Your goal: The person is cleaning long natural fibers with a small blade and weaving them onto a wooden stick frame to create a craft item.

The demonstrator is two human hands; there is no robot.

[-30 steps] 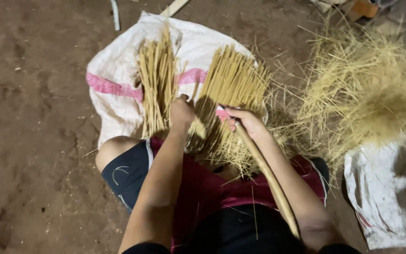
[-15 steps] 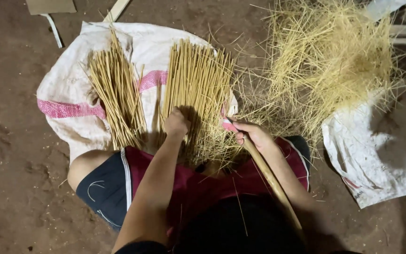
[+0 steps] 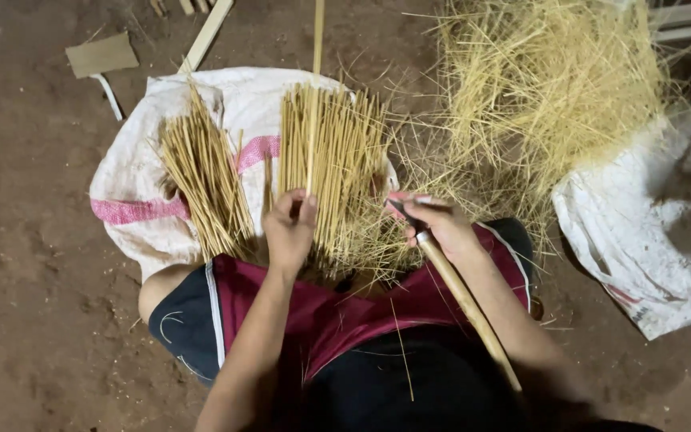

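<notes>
Head view, seated worker on a bare earth floor [image 3: 33, 304]. The left hand [image 3: 289, 228] was closed in a pinch around one long thin bamboo stick [image 3: 313, 96], which ran straight up from the fingers past the far edge of the white woven sack [image 3: 133, 172] with its pink stripe. That stick lay over the right-hand bundle of split sticks [image 3: 345, 160], fanned and straw-coloured; a second, narrower bundle [image 3: 201, 180] lay slantwise just to its left, a strip of sack showing between them. The right hand [image 3: 441, 228] gripped a knife with a long pale wooden handle [image 3: 469, 308], its dark blade end resting near the right bundle's edge; the handle ran back along the forearm. A loose, tangled heap of fine shavings [image 3: 553, 88] crowded the upper right, touching a second white sack [image 3: 649, 232]. Open dirt lay to the left, holding only a cardboard scrap [image 3: 101, 54] and a flat wooden slat [image 3: 208, 34].
</notes>
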